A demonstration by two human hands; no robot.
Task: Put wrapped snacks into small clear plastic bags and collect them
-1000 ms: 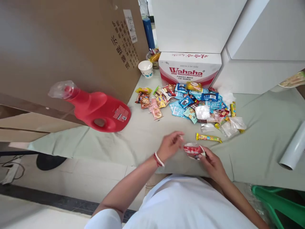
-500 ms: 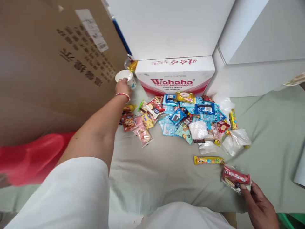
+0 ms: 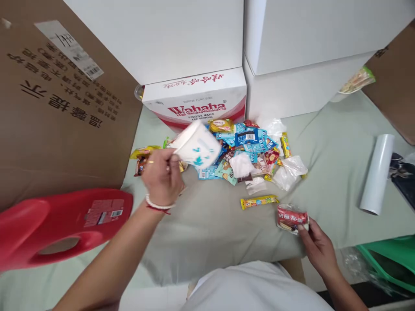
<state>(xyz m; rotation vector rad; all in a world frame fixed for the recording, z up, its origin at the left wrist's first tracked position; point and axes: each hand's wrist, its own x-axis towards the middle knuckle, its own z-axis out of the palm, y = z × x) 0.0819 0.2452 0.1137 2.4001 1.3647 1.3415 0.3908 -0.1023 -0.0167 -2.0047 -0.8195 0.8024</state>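
Note:
My left hand (image 3: 164,175) grips the rim of a white paper cup (image 3: 199,146) with teal leaf prints. The cup is tilted and slightly blurred, held above the left part of a heap of wrapped snacks (image 3: 246,138). Between the thumb and fingers of my right hand (image 3: 317,246) is a red snack packet (image 3: 292,218) with pale lettering. Just left of that packet lies a yellow snack stick (image 3: 259,201) on the cloth. Some snacks behind the cup and my left hand are hidden.
A white and red Wahaha carton (image 3: 197,101) stands behind the snacks. At left are a large cardboard box (image 3: 65,116) and a red jug (image 3: 106,216) with a handle. A white roll (image 3: 378,175) lies at right, and a green bag (image 3: 392,261) is at lower right.
My left hand has lifted the paper cup from beside the carton and brought it right and nearer, over the snacks. My right hand still holds the red packet. The view has shifted right.

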